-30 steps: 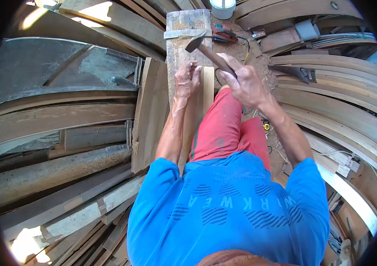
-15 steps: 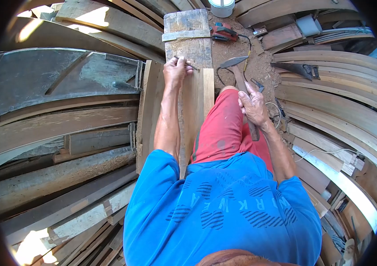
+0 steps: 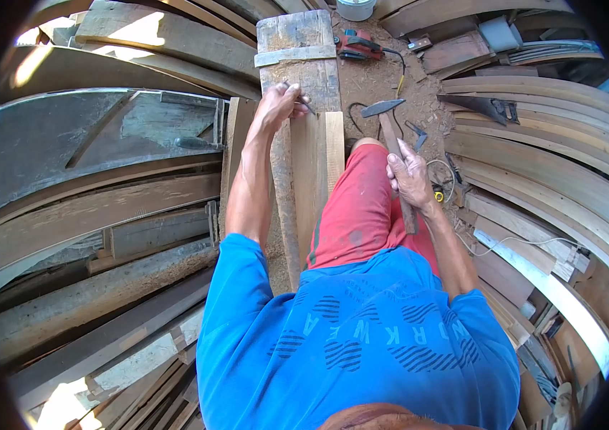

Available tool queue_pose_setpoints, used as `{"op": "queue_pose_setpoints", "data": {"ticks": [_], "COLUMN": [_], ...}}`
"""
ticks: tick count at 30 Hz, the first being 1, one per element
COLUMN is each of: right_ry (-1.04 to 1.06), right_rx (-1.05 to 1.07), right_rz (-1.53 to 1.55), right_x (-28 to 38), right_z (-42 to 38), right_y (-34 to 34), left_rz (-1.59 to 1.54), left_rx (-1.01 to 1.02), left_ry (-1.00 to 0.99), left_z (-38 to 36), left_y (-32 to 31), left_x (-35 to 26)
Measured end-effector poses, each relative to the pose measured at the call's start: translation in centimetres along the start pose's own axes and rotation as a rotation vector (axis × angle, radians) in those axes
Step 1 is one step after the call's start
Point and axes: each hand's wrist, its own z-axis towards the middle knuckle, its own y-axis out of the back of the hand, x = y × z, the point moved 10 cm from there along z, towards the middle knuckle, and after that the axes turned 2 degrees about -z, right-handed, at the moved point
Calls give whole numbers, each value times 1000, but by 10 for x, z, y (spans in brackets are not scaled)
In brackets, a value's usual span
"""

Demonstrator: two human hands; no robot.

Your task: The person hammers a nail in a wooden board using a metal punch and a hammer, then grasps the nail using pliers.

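My left hand (image 3: pixel 282 104) is closed round a thin dark tool (image 3: pixel 307 105), over the far end of the wooden boards. Its tip points down and to the right, near the pale end piece (image 3: pixel 334 147). My right hand (image 3: pixel 410 174) grips a hammer by its wooden handle (image 3: pixel 390 134), beside my right thigh. The dark metal head (image 3: pixel 382 108) is raised beyond that hand, over the dusty floor. A brown board (image 3: pixel 308 193) lies lengthwise beside my leg. Further off stands a worn plank (image 3: pixel 297 34) with a crosspiece (image 3: pixel 295 55).
A red power tool (image 3: pixel 359 46) with a cord lies on the floor right of the plank, below a white bucket (image 3: pixel 356 7). A handsaw (image 3: pixel 481 107) rests on stacked curved boards at the right. Large boards (image 3: pixel 97 201) are stacked at the left.
My left hand has shifted slightly up and left, its elbow further out. The hammer in my right hand has turned a little more upright. A small yellow item now shows beside my right wrist.
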Motion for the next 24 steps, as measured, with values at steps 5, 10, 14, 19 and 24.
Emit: {"op": "queue_pose_setpoints", "data": {"ticks": [5,10,14,19,24], "right_ry": [-20,-23,-44,-54,-37], "right_rx": [11,-20,-56,-70,-81], "right_rz": [-17,-12,-8,-23,-10], "right_x": [1,-4,-19,-26,-23], "right_z": [13,16,17,20,22], "right_y": [-8,-2,8,13,5], "left_rz": [470,453,286,623,805], "left_rx": [196,507,206,-43,-196], "left_ry": [95,110,-23,-292,-617], "left_z": [39,28,11,-54,-83], "left_y": [-28,-56,-9,-14,-41], "left_x": [-8,-10,-31,-49,-33]}}
